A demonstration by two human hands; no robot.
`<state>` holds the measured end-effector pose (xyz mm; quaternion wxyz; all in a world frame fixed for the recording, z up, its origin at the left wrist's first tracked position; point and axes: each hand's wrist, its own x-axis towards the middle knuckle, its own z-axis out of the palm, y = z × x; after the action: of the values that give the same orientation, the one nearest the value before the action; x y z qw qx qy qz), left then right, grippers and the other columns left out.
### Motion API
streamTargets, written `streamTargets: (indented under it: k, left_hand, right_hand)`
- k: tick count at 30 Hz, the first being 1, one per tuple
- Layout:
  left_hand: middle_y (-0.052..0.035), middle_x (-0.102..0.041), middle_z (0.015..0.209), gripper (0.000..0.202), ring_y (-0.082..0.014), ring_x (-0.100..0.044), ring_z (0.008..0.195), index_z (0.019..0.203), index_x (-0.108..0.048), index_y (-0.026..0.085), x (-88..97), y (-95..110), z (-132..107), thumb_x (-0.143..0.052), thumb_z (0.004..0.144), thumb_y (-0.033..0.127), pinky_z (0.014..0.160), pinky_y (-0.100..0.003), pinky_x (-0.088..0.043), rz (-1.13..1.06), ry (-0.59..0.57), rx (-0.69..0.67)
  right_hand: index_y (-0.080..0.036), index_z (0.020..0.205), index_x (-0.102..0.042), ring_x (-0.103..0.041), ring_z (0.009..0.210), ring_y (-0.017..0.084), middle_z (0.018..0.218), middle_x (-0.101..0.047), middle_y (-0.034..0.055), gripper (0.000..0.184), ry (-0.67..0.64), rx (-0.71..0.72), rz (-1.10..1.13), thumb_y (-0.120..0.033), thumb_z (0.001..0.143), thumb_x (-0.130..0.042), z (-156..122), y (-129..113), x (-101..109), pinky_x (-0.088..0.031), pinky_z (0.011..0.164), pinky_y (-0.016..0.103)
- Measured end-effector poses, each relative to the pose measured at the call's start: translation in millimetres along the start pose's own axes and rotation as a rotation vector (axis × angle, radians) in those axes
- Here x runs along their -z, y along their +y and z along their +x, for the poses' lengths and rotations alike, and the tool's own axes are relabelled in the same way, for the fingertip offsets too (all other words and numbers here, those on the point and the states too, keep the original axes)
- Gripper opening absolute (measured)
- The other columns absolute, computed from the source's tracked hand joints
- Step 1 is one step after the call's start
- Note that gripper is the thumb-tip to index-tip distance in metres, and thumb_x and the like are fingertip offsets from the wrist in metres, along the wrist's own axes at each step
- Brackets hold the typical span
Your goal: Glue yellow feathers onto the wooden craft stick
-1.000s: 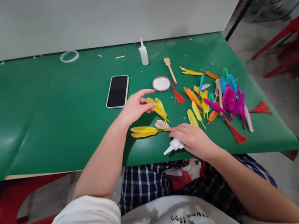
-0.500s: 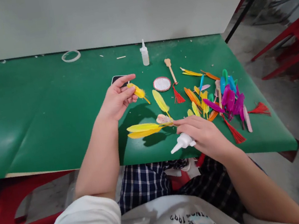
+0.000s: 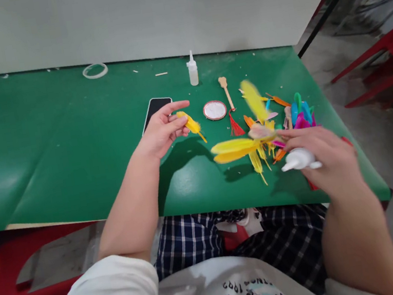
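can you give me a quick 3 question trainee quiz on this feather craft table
1. True or false: the left hand holds a small yellow feather.
2. Which two things does the right hand hold? A) phone and tassel B) white glue bottle and a piece with yellow feathers C) wooden stick and ring
3. What lies on the green table just behind the left hand?

Key:
1. True: it is pinched in the fingers above the table.
2. B; both are lifted off the table and blurred.
3. A black phone, partly hidden by the fingers.
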<state>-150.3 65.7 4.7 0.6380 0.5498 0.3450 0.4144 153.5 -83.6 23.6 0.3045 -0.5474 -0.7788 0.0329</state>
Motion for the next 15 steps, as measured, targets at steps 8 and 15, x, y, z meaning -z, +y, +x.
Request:
streamTargets:
  k: [8,15]
  left_hand:
    - [0.0027,-0.058,0.062,0.041,-0.0067,-0.054,0.051,0.109,-0.056,0.015,-17.2,-1.1,-3.6,-0.066,0.07,0.019,0.054,-0.02,-0.047,0.269,-0.073,0.083]
    - [-0.0019,-0.063,0.067,0.038,-0.0118,-0.061,0.06,0.112,-0.054,0.016,-27.2,-13.2,-6.4,-0.061,0.074,0.018,0.055,-0.023,-0.049,0.475,-0.25,0.235]
  right_hand:
    - [-0.021,0.087,-0.054,-0.054,0.103,0.02,0.107,-0.061,0.0067,0.016,-0.303,0.162,0.231,-0.009,0.082,-0.044,-3.4,-13.9,-72.0,-0.044,0.082,0.035]
    - [-0.02,0.085,-0.054,-0.058,0.087,0.019,0.097,-0.064,0.0065,0.014,-0.373,0.128,0.168,-0.01,0.078,-0.047,2.1,-33.2,-67.7,-0.044,0.07,0.028]
